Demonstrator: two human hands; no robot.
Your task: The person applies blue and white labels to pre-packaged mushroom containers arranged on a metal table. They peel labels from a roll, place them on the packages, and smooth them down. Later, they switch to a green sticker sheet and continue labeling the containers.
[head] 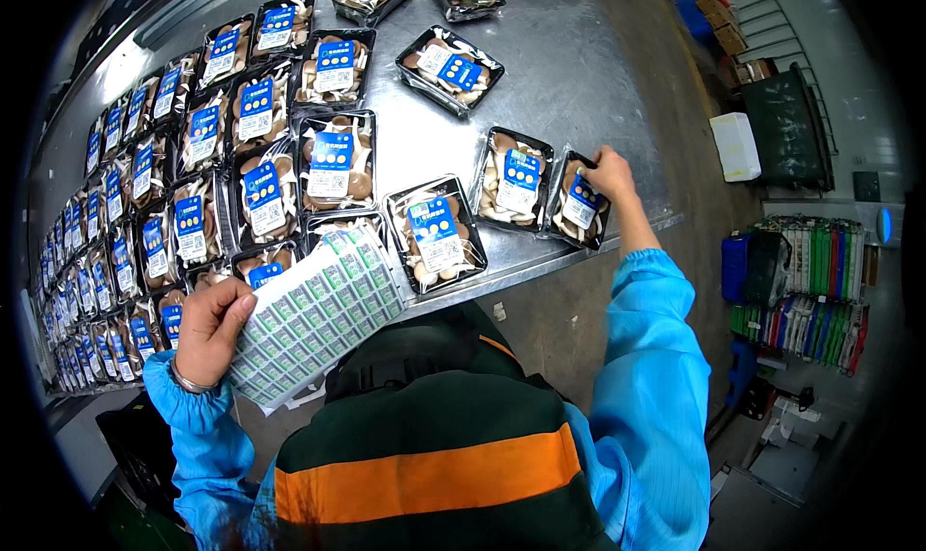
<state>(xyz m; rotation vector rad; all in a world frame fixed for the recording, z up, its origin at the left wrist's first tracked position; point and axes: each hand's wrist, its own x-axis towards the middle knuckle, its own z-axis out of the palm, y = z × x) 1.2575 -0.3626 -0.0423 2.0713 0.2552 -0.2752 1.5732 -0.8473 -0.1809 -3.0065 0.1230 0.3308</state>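
My left hand (215,327) pinches the edge of a sheet of small green-and-white stickers (318,316), which is tilted over the near edge of the steel table. At the table's right, my right hand (610,173) touches the upper right part of a film-wrapped black tray of mushrooms (579,202); its fingertips lie near the blue-and-white label, and whether they hold a sticker is hidden. Just left of it is another mushroom tray (512,178) with a small green sticker on its label. A third tray (436,234), also with a green sticker, lies near the sheet.
Many wrapped mushroom trays (262,196) stand in rows across the left of the steel table (557,59). Several more lie loosely at its far side (452,70). Beyond the right edge are a white box (735,147), a dark green bin (788,127) and stacked coloured crates (810,258).
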